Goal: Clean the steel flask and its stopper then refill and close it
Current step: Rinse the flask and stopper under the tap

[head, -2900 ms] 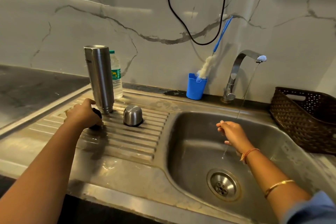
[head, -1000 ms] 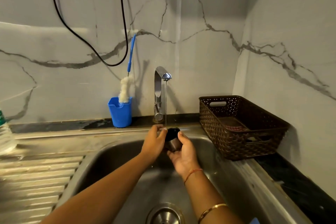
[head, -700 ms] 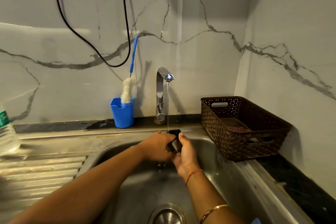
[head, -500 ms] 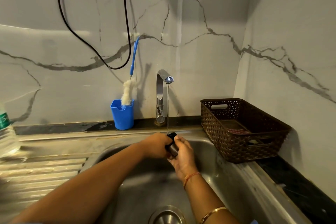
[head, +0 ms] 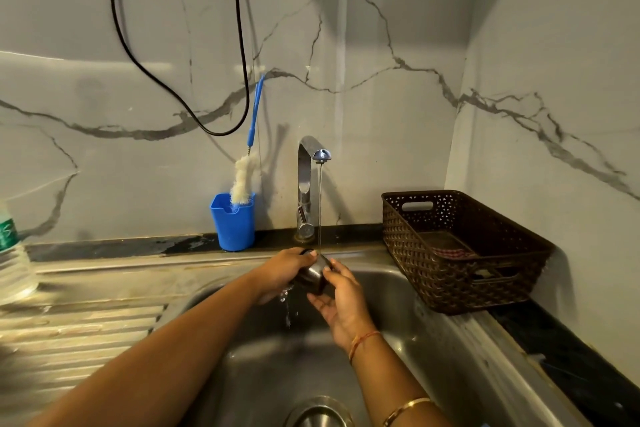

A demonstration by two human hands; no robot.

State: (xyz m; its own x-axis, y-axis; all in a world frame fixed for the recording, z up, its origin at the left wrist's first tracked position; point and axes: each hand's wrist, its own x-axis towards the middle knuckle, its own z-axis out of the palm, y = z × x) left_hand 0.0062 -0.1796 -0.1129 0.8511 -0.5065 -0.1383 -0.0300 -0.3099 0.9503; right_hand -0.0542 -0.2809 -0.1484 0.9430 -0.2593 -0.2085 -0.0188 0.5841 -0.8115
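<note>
- Left hand [head: 282,276] and right hand [head: 343,303] both hold the dark stopper [head: 311,277] above the sink [head: 436,350].
- Tap [head: 304,180] runs; the water stream [head: 320,208] lands on the stopper and drips below the hands.
- Blue cup [head: 233,224] with bottle brush [head: 244,177] stands just left of the tap.
- Brown basket [head: 460,277] sits on the worktop [head: 571,357], right of the sink.
- Plastic bottle [head: 14,263] stands at the left edge, behind the ribbed drainboard [head: 79,329].

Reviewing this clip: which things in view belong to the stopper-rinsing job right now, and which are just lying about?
In use: stopper, held by left hand and right hand; tap; water stream; sink.
Lying about: bottle brush in blue cup; brown basket; plastic bottle; black cable.
</note>
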